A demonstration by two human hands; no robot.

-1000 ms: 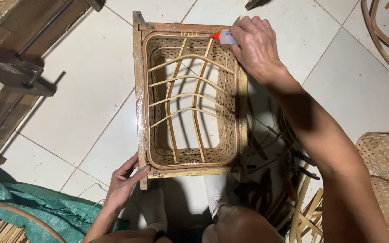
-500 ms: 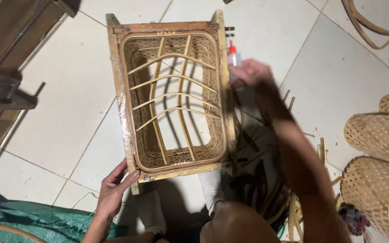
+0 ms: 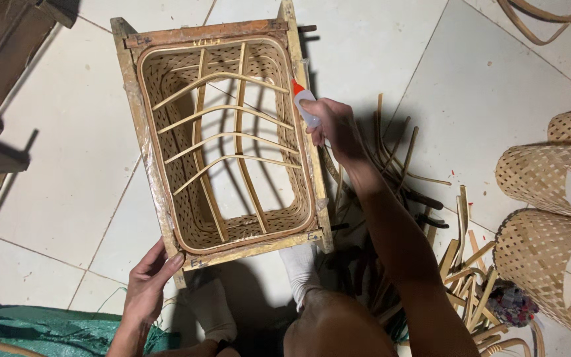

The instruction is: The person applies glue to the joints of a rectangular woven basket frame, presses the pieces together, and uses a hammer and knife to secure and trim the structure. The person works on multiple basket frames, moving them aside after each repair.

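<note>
Two hands at work: left hand [image 3: 145,285] grasps the wooden frame's [image 3: 218,34] near corner; right hand [image 3: 336,125] clenches a glue bottle [image 3: 303,104] at its right rail. Woven basket [image 3: 227,142] inside looks largely formed, on the tiled floor [image 3: 74,152]

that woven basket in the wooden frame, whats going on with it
A person sits on the tiled floor over a wooden frame with a woven bamboo basket fitted inside it. The left hand steadies the frame's near corner. The right hand holds a small glue bottle, its orange tip at the frame's right rail. Loose bamboo strips and finished woven baskets lie to the right.
</note>
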